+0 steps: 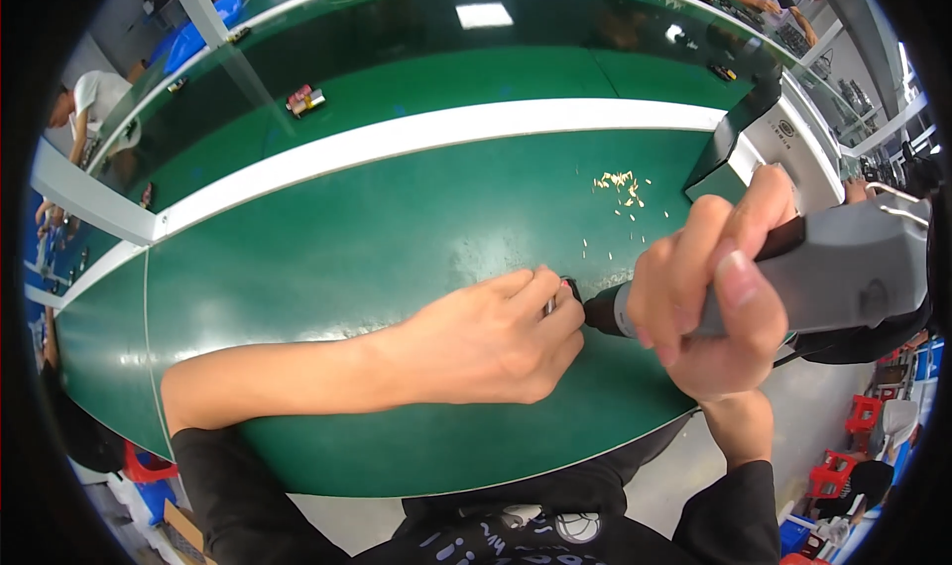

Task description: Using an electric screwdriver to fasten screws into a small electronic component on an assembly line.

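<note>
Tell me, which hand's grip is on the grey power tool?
The right hand's grip, wrapped around the grey power tool. The left hand's grip instead holds a small item near the tool's dark tip.

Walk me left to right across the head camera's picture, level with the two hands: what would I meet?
Bare left forearm, left hand, black nose of the grey handheld tool, right hand, grey body of that tool.
</note>
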{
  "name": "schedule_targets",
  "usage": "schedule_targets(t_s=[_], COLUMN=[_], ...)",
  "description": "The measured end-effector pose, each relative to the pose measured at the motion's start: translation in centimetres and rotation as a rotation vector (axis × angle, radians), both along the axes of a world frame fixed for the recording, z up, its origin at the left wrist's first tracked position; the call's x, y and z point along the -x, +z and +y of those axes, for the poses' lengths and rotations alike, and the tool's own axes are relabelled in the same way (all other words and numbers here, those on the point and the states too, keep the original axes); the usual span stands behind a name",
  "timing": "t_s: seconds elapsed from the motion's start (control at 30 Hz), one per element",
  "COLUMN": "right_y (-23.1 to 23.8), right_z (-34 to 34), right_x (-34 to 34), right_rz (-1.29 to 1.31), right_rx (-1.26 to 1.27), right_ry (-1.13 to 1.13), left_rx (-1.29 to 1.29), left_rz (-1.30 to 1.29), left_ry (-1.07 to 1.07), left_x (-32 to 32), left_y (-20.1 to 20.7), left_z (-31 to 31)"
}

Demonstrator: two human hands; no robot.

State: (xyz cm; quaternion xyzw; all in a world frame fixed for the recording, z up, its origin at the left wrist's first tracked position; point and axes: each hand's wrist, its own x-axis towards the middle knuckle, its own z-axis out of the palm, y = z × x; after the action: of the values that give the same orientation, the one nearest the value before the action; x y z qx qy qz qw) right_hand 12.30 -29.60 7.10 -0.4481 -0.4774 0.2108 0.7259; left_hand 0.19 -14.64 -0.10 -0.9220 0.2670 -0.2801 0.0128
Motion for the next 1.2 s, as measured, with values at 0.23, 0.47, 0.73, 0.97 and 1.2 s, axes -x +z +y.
schedule_targets(t_s=[0.23,0.47,0.73,0.97,1.2], right_y=[3.7,7.1,7.5,6.9,6.9], right_z=[-4.6,-7.4,-8.2,-6.9,-6.1], right_x=[-2.3,-10.5,-15.3,-16.2,-17.2], right_rz=[-0.135,-0.135,-0.022,-0.004,-0.031], right_rx=[-0.228,-0.152,-0.183,-0.143,-0.002], right_ry=[-0.072,-0.325,-0.643,-0.591,-0.549], left_rx=[0.159,0.29,0.466,0.561,0.456], left_rz=[0.027,0.02,0.092,0.014,0.199], left_ry=[0.086,0.664,0.811,0.762,0.362], left_x=[-5.3,-6.0,-4.1,-3.9,-5.9], left_y=[1.3,0.0,-3.0,-3.2,0.8], left_z=[5.1,17.8,21.9,21.1,8.1])
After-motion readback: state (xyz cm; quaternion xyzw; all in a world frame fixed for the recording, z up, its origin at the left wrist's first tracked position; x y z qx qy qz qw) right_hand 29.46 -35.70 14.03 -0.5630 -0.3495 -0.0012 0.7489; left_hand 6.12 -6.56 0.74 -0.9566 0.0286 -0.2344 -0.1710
